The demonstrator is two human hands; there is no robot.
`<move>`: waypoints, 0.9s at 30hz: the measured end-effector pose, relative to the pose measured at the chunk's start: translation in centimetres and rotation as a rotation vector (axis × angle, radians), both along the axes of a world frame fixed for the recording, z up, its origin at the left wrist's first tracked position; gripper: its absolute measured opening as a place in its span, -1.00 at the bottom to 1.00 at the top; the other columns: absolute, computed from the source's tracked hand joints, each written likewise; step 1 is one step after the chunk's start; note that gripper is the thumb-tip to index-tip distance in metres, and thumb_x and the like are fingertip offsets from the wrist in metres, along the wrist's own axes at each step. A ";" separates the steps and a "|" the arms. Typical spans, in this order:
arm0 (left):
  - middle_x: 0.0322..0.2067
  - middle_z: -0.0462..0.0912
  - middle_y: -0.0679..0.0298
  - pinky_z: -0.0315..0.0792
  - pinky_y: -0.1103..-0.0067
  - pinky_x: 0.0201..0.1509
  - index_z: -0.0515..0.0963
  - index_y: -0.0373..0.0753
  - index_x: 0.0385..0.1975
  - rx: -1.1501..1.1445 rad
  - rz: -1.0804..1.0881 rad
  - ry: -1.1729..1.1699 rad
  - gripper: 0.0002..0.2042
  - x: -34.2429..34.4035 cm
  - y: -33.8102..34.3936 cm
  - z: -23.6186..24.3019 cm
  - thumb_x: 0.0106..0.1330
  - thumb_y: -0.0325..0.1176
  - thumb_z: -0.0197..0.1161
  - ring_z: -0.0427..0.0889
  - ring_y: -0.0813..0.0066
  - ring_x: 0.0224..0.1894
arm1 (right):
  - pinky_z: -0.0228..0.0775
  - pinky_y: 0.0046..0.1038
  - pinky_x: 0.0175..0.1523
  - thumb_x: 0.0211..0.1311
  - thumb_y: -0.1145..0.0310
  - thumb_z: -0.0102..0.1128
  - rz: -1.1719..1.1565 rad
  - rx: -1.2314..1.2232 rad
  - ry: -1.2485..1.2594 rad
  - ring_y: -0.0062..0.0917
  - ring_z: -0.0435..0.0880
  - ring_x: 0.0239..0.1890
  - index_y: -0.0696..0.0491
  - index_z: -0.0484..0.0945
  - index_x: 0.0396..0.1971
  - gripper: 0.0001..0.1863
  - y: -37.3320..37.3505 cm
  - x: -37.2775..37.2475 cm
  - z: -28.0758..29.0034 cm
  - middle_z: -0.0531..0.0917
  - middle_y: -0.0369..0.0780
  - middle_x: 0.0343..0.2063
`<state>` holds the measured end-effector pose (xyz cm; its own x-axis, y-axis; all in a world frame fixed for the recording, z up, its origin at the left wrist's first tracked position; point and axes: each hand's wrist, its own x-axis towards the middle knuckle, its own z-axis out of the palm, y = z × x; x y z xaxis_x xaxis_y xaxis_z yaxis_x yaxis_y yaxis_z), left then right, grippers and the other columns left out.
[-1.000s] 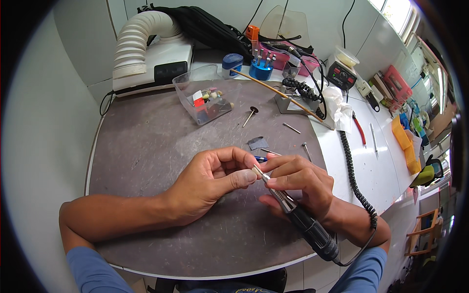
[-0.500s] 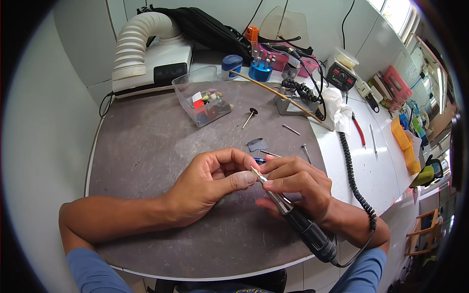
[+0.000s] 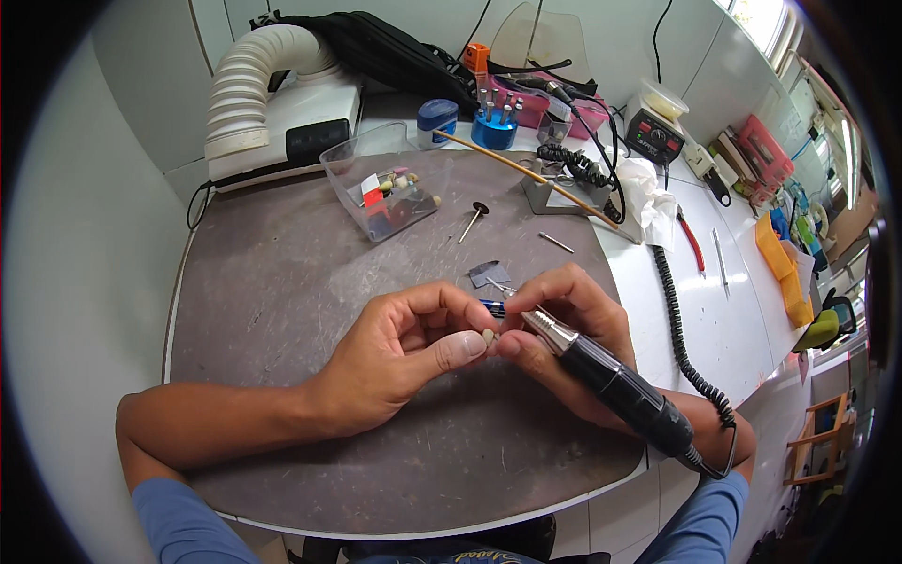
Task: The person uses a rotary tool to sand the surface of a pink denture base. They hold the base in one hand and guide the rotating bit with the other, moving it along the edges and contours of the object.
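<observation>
Between the thumb and fingertips of my left hand [image 3: 390,348] is pinched a small beige tooth-shaped piece [image 3: 489,336]. My right hand [image 3: 587,305] holds a black rotary handpiece [image 3: 615,381] with a ribbed silver nose, lying slantwise across the fingers and palm. The right thumb tip also touches or nearly touches the piece. Fingers partly hide the handpiece's front end. Just beyond the hands lie a dark grey scrap of abrasive paper [image 3: 488,274] and a blue item [image 3: 492,307], mostly covered by the fingers.
A clear plastic bin [image 3: 399,224] with small grinding bits stands farther left. Ahead lie a dark disc on a shank [image 3: 474,222] and a loose metal shank [image 3: 555,242]. A wooden stick [image 3: 526,172] spans the back right. The coiled cord [image 3: 672,320] runs along the right, near red-handled pliers [image 3: 692,240].
My right hand has swung the handpiece's nose away from the piece and rolled it back, right thumb now up by the piece. The left hand stays pinched in place.
</observation>
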<state>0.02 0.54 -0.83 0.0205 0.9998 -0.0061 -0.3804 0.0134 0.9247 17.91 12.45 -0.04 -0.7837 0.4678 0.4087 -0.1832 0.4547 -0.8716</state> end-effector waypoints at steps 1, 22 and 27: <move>-0.22 0.58 0.29 0.44 0.62 -0.01 0.48 -0.28 -0.15 -0.008 0.022 0.053 -0.84 0.2 -0.1 0.3 0.32 -0.45 0.24 0.56 0.59 -0.13 | 0.46 -0.62 -0.23 0.17 0.50 0.31 0.003 0.052 -0.012 -0.68 0.65 -0.29 0.15 0.47 -0.18 -0.75 0.0 0.0 0.1 0.63 -0.23 -0.32; -0.23 0.62 0.24 0.44 0.61 -0.03 0.52 -0.33 -0.14 -0.007 0.110 0.102 -0.82 0.4 -0.4 0.6 0.30 -0.48 0.25 0.58 0.58 -0.15 | 0.51 -0.59 -0.26 0.07 0.47 0.38 -0.068 0.016 0.078 -0.61 0.70 -0.35 0.14 0.55 -0.23 -0.74 0.0 0.3 -0.4 0.66 -0.20 -0.38; -0.23 0.61 0.23 0.44 0.60 -0.03 0.50 -0.33 -0.15 -0.011 0.098 0.062 -0.81 0.4 -0.4 0.6 0.29 -0.46 0.26 0.58 0.57 -0.14 | 0.51 -0.54 -0.29 -0.02 0.48 0.39 -0.019 0.291 0.094 -0.52 0.70 -0.38 0.13 0.63 -0.32 -0.78 0.6 0.7 0.8 0.65 -0.18 -0.43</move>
<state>0.39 0.14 -0.24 -0.0778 0.9969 -0.0151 -0.3227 -0.0108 0.9465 18.56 13.07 0.76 -0.7282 0.3349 0.5980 -0.2458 0.6868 -0.6840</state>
